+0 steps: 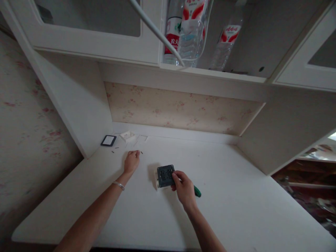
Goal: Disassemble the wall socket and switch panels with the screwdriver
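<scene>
My right hand (183,188) grips the right edge of a dark grey wall socket (166,175), thumb on its face, above the white desk. Along the socket's left and lower sides, part of a white box (158,183) shows behind it. A green handle (197,191) sticks out beyond my right hand; its other end is hidden. My left hand (132,161) is at the desk surface with its fingertips pinched together. What they hold, if anything, is too small to tell. Just right of those fingertips lies a small brown screw-like piece (142,152).
At the desk's back left lie a dark-framed plate (108,140), a white box-shaped part (127,135), a thin white frame (142,138) and small screw-like pieces (117,147). Plastic bottles (193,35) stand in the overhead cabinet. A white rod (157,31) slants down before it.
</scene>
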A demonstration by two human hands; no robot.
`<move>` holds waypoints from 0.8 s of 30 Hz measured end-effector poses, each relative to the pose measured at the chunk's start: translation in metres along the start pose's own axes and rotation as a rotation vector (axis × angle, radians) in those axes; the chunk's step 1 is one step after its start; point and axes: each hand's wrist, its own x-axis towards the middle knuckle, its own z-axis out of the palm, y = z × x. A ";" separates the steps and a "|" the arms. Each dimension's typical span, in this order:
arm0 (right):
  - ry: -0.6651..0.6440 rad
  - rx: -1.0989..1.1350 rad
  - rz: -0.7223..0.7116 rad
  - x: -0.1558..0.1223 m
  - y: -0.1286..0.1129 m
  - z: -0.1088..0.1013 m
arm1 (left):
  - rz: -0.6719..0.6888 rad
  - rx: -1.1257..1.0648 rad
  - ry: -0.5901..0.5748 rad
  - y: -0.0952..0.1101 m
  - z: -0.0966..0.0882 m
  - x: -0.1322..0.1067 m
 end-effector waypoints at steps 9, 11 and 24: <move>-0.101 0.027 -0.041 0.020 -0.014 0.038 | -0.129 -0.737 -0.401 0.036 -0.014 -0.120; -0.156 -0.009 -0.053 0.023 -0.015 0.046 | -0.190 -0.842 -0.361 0.038 -0.015 -0.128; -0.311 -0.884 -0.976 0.036 -0.036 0.049 | -0.265 -0.894 -0.211 0.018 -0.029 -0.123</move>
